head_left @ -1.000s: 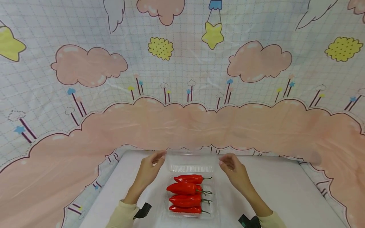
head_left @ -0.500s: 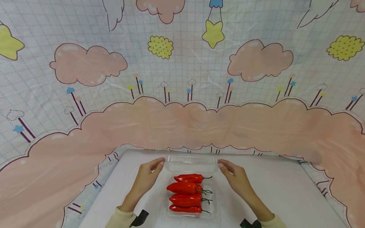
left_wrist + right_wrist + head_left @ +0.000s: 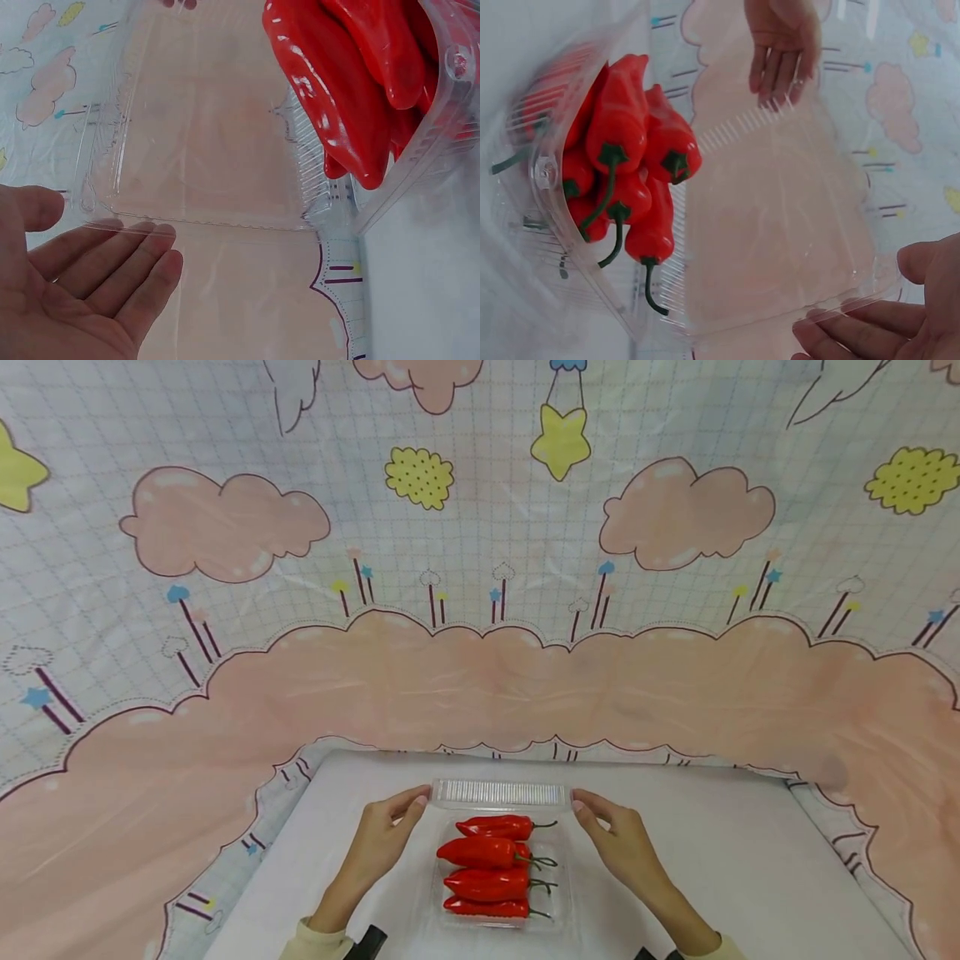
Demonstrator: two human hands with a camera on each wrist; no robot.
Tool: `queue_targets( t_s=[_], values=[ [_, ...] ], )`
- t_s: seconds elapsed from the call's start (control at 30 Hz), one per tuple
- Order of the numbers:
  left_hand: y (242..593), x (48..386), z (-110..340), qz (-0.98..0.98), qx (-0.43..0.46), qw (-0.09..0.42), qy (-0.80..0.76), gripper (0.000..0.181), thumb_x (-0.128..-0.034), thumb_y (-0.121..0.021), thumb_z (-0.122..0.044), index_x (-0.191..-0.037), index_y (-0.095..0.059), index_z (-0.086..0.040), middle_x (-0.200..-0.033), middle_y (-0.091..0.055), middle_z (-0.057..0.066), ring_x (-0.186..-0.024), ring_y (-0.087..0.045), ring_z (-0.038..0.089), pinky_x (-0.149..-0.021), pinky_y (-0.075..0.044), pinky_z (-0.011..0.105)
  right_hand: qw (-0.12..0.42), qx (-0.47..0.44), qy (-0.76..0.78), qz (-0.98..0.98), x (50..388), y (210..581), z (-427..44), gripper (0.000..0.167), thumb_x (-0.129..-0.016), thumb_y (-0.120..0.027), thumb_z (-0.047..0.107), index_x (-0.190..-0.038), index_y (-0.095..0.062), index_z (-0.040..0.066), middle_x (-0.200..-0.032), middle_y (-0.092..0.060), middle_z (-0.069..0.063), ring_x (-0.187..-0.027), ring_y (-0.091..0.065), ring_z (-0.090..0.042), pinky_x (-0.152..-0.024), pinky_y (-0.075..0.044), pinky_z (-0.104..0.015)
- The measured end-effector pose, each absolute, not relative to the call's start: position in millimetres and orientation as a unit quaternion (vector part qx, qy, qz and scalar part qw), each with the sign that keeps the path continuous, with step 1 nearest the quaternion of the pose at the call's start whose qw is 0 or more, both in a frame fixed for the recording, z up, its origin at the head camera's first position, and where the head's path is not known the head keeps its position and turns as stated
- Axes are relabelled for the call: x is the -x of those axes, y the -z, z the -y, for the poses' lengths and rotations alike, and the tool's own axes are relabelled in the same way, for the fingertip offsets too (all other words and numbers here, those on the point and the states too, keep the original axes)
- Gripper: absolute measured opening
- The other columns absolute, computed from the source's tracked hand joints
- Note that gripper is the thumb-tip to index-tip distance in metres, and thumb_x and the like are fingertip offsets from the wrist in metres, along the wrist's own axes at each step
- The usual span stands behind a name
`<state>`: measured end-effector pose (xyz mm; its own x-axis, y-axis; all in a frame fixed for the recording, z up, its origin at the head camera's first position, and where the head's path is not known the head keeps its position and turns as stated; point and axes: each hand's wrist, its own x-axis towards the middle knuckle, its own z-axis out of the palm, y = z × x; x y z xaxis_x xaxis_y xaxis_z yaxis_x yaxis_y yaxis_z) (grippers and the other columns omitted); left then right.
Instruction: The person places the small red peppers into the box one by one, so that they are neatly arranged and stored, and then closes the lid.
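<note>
Red peppers point(image 3: 491, 853) with green stems lie stacked in a clear plastic clamshell box point(image 3: 564, 893) on the white table. Its hinged lid point(image 3: 501, 792) stands raised and tilted at the far side. At the lid's left corner is my left hand point(image 3: 384, 833); in the left wrist view its fingers point(image 3: 142, 281) lie nearly straight behind the clear edge, thumb apart from it. My right hand point(image 3: 618, 835) is at the opposite corner, its extended fingers point(image 3: 855, 330) behind the lid's edge and its thumb near the corner. Both hands touch the lid without curling round it.
A white tabletop point(image 3: 735, 852) stretches to both sides of the box. Behind it hangs a patterned cloth point(image 3: 480, 685) with clouds and stars, which also shows around the table's sides.
The lid has swung from its far upright position toward the peppers, its ribbed side now facing up. Both hands have come slightly nearer along with it. The peppers stay put.
</note>
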<state>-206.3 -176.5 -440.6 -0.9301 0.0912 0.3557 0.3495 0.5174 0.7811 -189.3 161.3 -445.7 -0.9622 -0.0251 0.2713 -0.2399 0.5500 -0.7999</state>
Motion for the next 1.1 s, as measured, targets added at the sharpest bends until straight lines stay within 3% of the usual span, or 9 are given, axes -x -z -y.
queue_targets(
  t_s=[0.5,0.8,1.1],
  values=[
    [446,203,177,0.863,0.137,0.106,0.474,0.037,-0.0999,-0.056,-0.03,-0.126,-0.066,-0.007,-0.126,-0.069,0.01,-0.117,-0.066,0.03,-0.096,-0.054,0.049,0.106,-0.087,-0.494,0.859,185,456,-165,0.038,-0.099,-0.057,0.032,-0.129,-0.064,0.012,-0.126,-0.069,-0.008,-0.116,-0.066,-0.03,-0.096,-0.052,-0.054],
    [455,202,173,0.861,0.132,0.087,0.483,0.037,-0.0974,-0.06,-0.026,-0.128,-0.065,-0.007,-0.128,-0.068,0.01,-0.117,-0.065,0.032,-0.093,-0.056,0.048,0.097,-0.084,-0.513,0.849,184,466,-167,0.038,-0.096,-0.062,0.028,-0.13,-0.063,0.011,-0.13,-0.067,-0.009,-0.113,-0.068,-0.03,-0.089,-0.058,-0.041],
    [463,202,170,0.853,0.138,0.079,0.497,0.038,-0.0944,-0.065,-0.02,-0.13,-0.064,-0.007,-0.131,-0.066,0.012,-0.116,-0.065,0.035,-0.093,-0.054,0.051,0.102,-0.089,-0.512,0.848,186,477,-167,0.043,-0.095,-0.064,0.024,-0.135,-0.058,0.008,-0.136,-0.062,-0.014,-0.115,-0.065,-0.039,-0.091,-0.057,-0.046]
  ],
)
